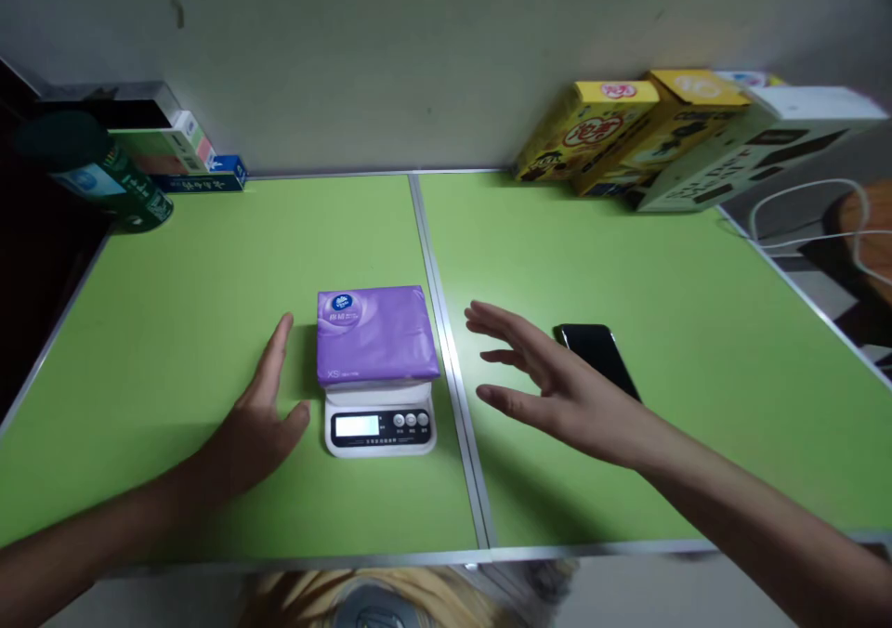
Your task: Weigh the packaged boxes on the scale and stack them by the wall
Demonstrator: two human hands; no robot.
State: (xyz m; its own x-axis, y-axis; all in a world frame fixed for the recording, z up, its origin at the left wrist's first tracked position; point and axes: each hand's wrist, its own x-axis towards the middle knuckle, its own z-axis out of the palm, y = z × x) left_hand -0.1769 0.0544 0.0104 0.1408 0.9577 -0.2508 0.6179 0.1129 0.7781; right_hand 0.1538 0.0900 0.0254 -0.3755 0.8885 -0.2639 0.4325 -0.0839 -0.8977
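A purple pack of tissues (376,335) lies flat on top of a white kitchen scale (380,433), left of the table's middle seam. The scale's display glows, but its reading is too washed out to make out. To the left of the pack, my left hand (255,424) is held with thumb and fingers apart, touching nothing. On the other side, past the seam, my right hand (547,377) hovers with its fingers spread and holds nothing. Partly behind my right hand lies a black smartphone (603,354).
The green folding table (229,266) has a metal seam. Back left stand a dark green spray can (118,187) and several small boxes (199,177). Yellow boxes (585,131) and a white box (739,159) lean against the back wall at right. A white cable (808,182) loops beyond the right edge.
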